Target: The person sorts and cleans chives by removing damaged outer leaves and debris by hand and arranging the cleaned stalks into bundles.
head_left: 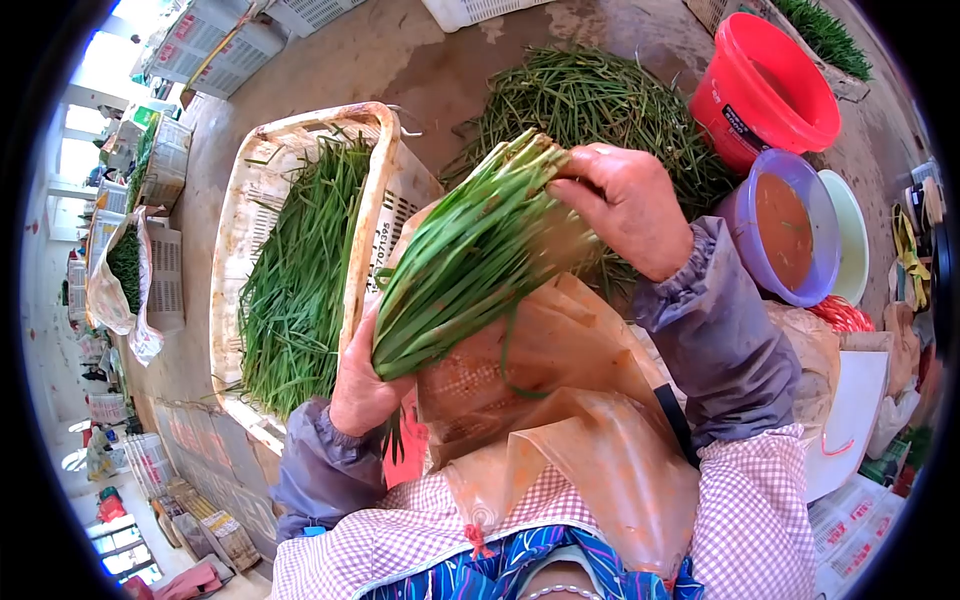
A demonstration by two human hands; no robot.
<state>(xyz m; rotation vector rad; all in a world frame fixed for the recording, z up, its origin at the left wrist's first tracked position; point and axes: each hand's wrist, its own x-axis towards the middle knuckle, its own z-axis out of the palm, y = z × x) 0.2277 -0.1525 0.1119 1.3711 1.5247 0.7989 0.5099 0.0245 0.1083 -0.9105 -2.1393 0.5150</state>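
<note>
Filling much of the white crate point(372, 200), loose green leaves point(300, 290) lie lengthwise. Just right of the crate, the left hand point(365, 385) is closed around the lower end of a bunch of long leaves point(470, 260), held slantwise. The bunch looks light, limp towards the left hand and firmer at its pale ends; damp blades could slide over one another, and a hard squeeze might bruise them. A loose but full wrap suits the lower part, a pinch the pale ends. Farther right of the crate, a leaf pile point(590, 100) lies on the floor point(430, 60), and the right hand point(640, 215) pinches the bunch's pale ends between thumb and fingertips.
</note>
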